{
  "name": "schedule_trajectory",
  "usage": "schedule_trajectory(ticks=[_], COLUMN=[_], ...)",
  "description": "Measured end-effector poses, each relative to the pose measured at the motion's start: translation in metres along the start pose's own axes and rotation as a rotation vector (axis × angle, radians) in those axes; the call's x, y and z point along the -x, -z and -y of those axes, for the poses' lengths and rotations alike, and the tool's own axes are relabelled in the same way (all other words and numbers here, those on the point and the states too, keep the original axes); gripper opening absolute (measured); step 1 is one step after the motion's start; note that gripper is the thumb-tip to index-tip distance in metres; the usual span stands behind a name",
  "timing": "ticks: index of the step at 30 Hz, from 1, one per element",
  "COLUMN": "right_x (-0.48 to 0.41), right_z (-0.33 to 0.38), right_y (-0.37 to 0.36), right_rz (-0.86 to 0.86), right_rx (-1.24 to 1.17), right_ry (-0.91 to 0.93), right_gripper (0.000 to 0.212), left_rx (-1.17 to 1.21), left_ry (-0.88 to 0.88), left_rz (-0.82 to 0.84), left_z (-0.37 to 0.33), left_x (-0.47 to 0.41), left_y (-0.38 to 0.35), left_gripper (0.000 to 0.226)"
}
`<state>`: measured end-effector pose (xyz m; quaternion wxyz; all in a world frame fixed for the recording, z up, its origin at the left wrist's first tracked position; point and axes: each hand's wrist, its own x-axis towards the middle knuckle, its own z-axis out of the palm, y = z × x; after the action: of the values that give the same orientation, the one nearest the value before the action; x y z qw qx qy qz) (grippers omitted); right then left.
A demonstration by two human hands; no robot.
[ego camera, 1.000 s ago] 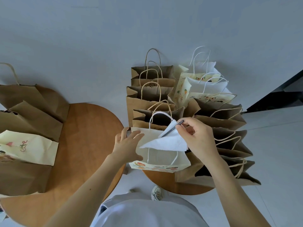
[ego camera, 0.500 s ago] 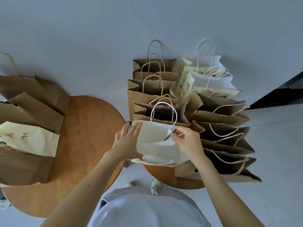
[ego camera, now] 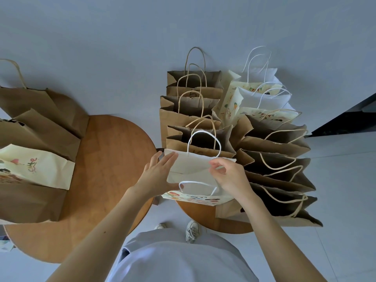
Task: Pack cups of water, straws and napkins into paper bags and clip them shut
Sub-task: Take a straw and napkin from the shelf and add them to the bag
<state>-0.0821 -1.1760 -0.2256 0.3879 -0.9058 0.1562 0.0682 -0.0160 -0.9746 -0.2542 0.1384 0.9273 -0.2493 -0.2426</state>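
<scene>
Braces white bag (ego camera: 193, 169) at frame centre with flat, open left grip (ego camera: 156, 176); curls right grip (ego camera: 230, 178) at its mouth, hold untellable.

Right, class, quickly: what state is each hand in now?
Left hand: open, straight fingers flat against the white paper bag with cord handles.
Right hand: fingers curled over that bag's mouth; a grip cannot be told.

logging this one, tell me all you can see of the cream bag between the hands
The cream paper bag stands at the near edge of the right wooden table, before brown bags. White cord handles: far one up, near one hanging forward. Colourful print shows low on its near face. The left hand lies flat against its left side; the right hand is over its right rim, contact unclear.
</scene>
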Motion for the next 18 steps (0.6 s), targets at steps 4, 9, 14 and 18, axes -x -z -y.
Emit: schedule_trajectory(ticks=[4, 9, 14, 18], right_x=[0.001, -0.004, -0.011, 0.011], right_z=[0.014, 0.051, 0.106, 0.155], right_y=[0.012, 0.024, -0.002, -0.050], right_rz=[-0.019, 0.023, 0.156, 0.312], right_rx=[-0.021, 0.008, 0.097, 0.135], right_ry=[0.075, 0.285, 0.532, 0.704], right_gripper=[0.023, 0.026, 0.022, 0.019], left_rx=[0.082, 0.208, 0.217, 0.219], left_ry=[0.020, 0.070, 0.220, 0.410], left_rz=[-0.070, -0.273, -0.558, -0.670], left_z=[-0.006, -0.015, 0.016, 0.041], left_x=[0.009, 0.038, 0.110, 0.186], left_y=[0.016, 0.055, 0.065, 0.060], left_gripper=[0.069, 0.046, 0.039, 0.034])
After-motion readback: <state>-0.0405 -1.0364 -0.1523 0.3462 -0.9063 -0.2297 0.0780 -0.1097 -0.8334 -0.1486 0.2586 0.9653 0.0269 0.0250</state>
